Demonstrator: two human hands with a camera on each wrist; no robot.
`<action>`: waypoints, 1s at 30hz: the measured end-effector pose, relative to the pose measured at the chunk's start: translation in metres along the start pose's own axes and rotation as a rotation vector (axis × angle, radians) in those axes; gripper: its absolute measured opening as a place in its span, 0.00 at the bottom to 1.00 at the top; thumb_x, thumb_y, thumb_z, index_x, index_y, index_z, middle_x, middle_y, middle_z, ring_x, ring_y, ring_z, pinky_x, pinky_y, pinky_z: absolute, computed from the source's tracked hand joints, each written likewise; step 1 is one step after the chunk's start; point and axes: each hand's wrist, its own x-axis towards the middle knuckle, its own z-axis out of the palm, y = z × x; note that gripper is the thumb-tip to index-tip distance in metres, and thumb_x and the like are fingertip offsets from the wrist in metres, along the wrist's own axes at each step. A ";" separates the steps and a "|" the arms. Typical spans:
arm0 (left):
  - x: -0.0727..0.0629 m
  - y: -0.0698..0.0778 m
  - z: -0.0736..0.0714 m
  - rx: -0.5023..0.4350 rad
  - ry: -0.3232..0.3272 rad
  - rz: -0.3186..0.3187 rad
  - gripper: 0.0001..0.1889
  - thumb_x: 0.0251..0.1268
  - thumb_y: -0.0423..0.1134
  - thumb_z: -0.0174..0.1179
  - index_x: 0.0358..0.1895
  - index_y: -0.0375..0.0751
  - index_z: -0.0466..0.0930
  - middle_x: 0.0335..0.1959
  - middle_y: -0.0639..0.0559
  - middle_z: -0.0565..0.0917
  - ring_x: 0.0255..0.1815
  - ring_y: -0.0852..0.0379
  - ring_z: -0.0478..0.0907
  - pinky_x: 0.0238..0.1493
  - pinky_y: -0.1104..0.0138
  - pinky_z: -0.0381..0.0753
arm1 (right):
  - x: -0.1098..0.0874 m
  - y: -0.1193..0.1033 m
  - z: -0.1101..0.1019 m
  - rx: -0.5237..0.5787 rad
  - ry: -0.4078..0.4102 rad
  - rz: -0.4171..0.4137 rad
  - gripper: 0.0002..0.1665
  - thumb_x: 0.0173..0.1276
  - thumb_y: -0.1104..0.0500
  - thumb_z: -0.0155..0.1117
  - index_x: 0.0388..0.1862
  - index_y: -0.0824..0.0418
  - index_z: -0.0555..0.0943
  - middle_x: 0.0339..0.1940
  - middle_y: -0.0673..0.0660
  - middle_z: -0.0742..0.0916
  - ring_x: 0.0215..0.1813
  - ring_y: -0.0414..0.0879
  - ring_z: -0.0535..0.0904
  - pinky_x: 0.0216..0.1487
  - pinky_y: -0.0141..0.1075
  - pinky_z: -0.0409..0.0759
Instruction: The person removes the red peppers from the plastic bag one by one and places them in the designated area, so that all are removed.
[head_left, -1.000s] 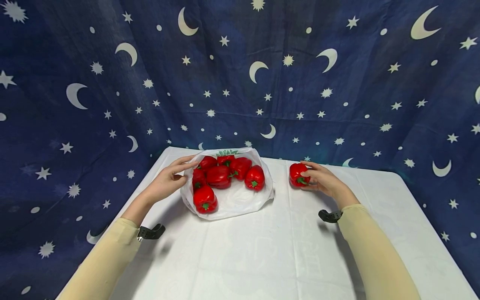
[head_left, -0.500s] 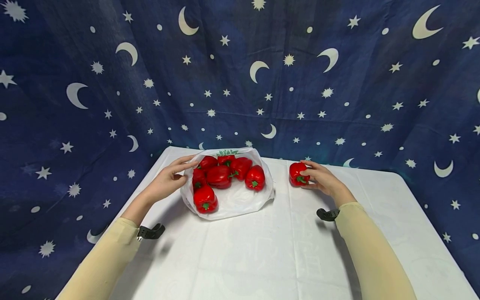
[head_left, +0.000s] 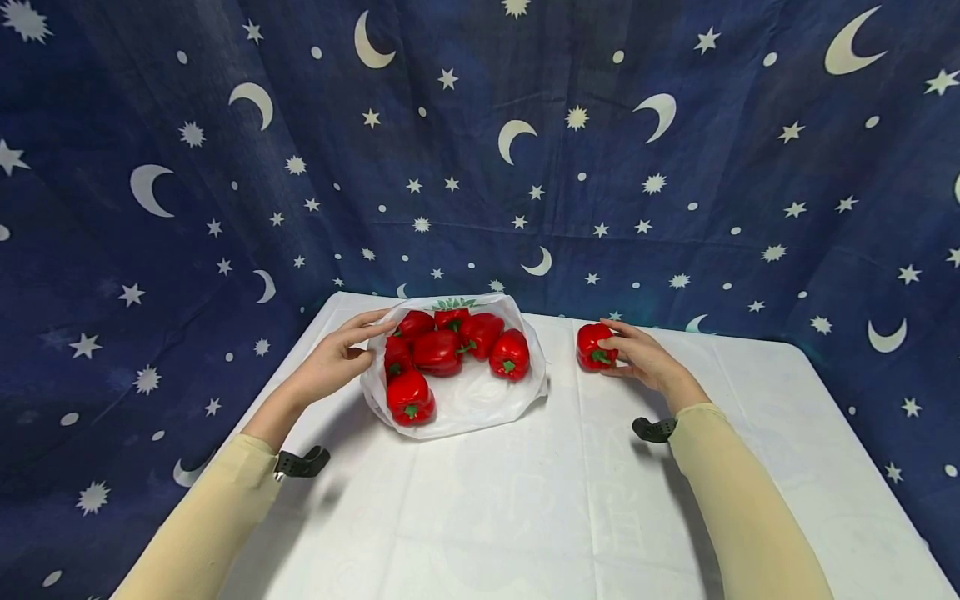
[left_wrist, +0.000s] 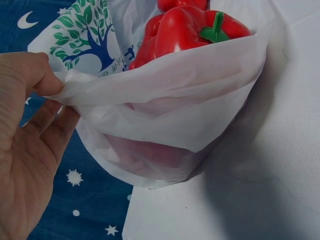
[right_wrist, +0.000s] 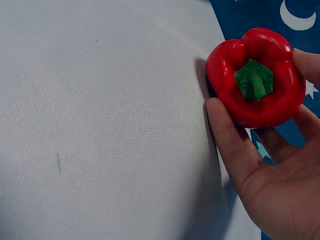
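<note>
A white plastic bag point(head_left: 472, 408) lies with its mouth toward me on the left half of the table, several red bell peppers point(head_left: 438, 353) inside it. My left hand point(head_left: 333, 362) pinches the bag's left rim between thumb and fingers; the left wrist view shows the folded rim point(left_wrist: 165, 75) in that grip and a tree print on the plastic. To the right of the bag, my right hand point(head_left: 648, 360) holds a single red bell pepper point(head_left: 592, 346) at the table. In the right wrist view its green stem point(right_wrist: 255, 81) faces the camera, thumb and fingers around its sides.
A white cloth covers the table point(head_left: 510, 517). Behind it hangs a dark blue curtain point(head_left: 465, 150) with moons and stars, close to the table's back edge. Black straps point(head_left: 302, 463) sit at both wrists.
My right forearm has shifted slightly to the left, while the hand and its bell pepper stay nearly in place. The left hand and the bag look unchanged.
</note>
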 end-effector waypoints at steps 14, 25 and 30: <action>0.000 -0.001 0.001 0.011 0.004 0.014 0.30 0.69 0.22 0.52 0.71 0.49 0.77 0.78 0.57 0.64 0.69 0.52 0.64 0.39 0.66 0.70 | -0.003 0.000 -0.001 -0.062 0.015 0.001 0.50 0.74 0.54 0.63 0.86 0.51 0.47 0.84 0.64 0.53 0.80 0.65 0.55 0.65 0.52 0.74; 0.000 0.001 0.001 0.013 -0.002 0.003 0.30 0.70 0.23 0.53 0.72 0.50 0.76 0.78 0.57 0.64 0.66 0.51 0.65 0.40 0.66 0.71 | -0.023 -0.007 -0.018 -0.077 0.093 -0.084 0.47 0.77 0.53 0.58 0.86 0.60 0.47 0.80 0.70 0.60 0.75 0.67 0.63 0.69 0.55 0.69; 0.000 0.001 0.002 0.010 -0.001 0.002 0.29 0.70 0.23 0.53 0.72 0.49 0.76 0.78 0.55 0.64 0.66 0.51 0.65 0.40 0.66 0.71 | -0.035 -0.013 -0.023 -0.071 0.140 -0.125 0.47 0.77 0.49 0.60 0.85 0.61 0.49 0.81 0.68 0.60 0.77 0.66 0.61 0.71 0.57 0.66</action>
